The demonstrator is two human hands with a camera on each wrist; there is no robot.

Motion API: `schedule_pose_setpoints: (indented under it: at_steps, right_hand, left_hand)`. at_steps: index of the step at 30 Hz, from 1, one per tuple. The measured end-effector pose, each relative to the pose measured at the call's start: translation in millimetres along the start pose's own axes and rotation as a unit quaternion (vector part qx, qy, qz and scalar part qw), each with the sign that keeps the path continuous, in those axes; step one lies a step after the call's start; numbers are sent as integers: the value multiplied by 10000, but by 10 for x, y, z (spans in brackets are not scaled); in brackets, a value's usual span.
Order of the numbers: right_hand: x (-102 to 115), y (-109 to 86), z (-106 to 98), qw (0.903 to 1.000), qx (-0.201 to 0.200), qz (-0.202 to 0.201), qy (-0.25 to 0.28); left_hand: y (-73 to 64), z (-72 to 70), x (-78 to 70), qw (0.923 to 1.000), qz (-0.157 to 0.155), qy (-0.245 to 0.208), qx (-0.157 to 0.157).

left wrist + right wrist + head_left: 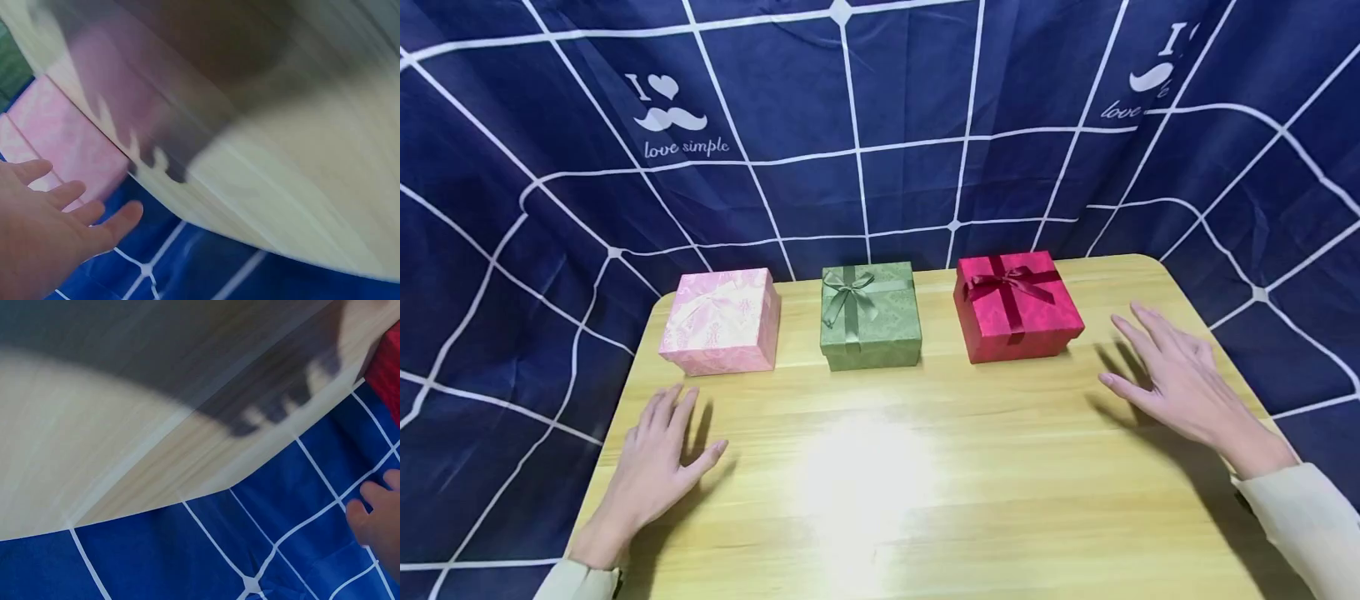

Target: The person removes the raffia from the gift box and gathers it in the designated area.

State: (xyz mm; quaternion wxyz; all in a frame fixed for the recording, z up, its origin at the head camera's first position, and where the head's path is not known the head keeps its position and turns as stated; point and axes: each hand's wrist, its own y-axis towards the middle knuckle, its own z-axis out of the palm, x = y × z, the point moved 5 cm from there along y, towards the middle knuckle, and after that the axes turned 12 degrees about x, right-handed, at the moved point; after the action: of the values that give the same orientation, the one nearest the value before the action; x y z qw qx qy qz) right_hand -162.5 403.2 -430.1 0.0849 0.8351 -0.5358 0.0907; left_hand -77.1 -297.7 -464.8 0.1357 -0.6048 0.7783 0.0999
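Observation:
Three lidded gift boxes with ribbon bows stand in a row near the far edge. The pink box (730,321) is at the left, the green box (880,333) in the middle, the red box (1018,317) at the right. My left hand (651,467) is just in front of the pink box, fingers spread and holding nothing. To the right of the red box, my right hand (1172,383) hovers with its fingers extended, casting a shadow. In the left wrist view the pink box (69,137) lies beyond my fingers; the right wrist view catches only a corner of the red box (387,369).
A light wooden table (985,467) with rounded far corners carries the boxes. Dark blue cloth (910,92) with white grid lines hangs behind and at both sides. A bright glare lies on the middle of the tabletop.

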Motion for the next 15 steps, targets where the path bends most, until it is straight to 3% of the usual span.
schedule_pose_setpoints:
  at_steps: [7,15]
  right_hand:
    - [21,-14,-1,9993,77,-3,373]
    - [59,6,-46,9965,139,125,812]
  left_hand:
    - [41,84,-291,9963,221,-822,93]
    - [156,215,-609,9888,324,-1385,453]
